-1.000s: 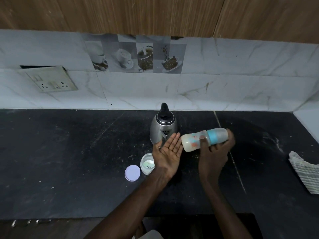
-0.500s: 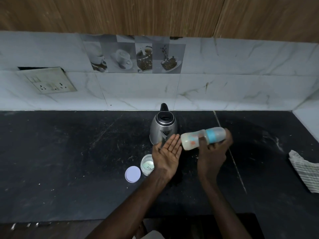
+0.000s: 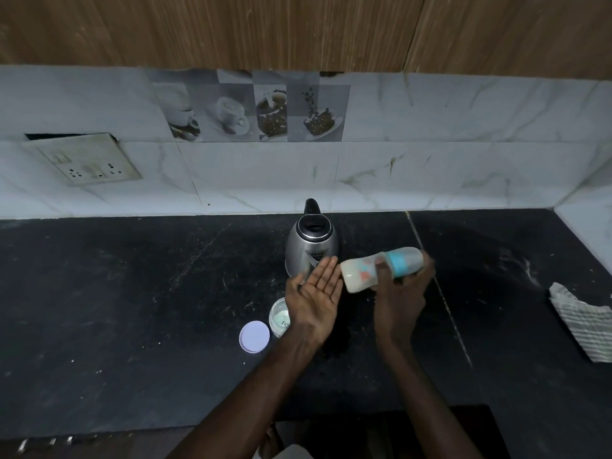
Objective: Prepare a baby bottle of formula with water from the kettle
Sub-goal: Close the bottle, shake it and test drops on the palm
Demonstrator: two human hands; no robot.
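My right hand (image 3: 399,293) grips a baby bottle (image 3: 359,274) that lies on its side in the air, its blue ring and clear cap pointing right and its milky base pointing left. My left hand (image 3: 314,294) is held flat, palm up, fingers apart, just left of the bottle's base and touching nothing. A steel kettle (image 3: 311,246) with a black lid stands on the counter behind my left hand. An open formula jar (image 3: 278,318) sits by my left wrist, partly hidden by it, with its pale lid (image 3: 254,336) lying to its left.
The black stone counter (image 3: 132,293) runs to a marble-tiled wall. A striped cloth (image 3: 583,323) lies at the right edge. A socket plate (image 3: 84,160) hangs on the wall at the left. The counter's front edge crosses the bottom of the view.
The bottle has shifted slightly in my right hand, a small back-and-forth motion with blur at the cap end. My left hand stays palm up in the same spot.
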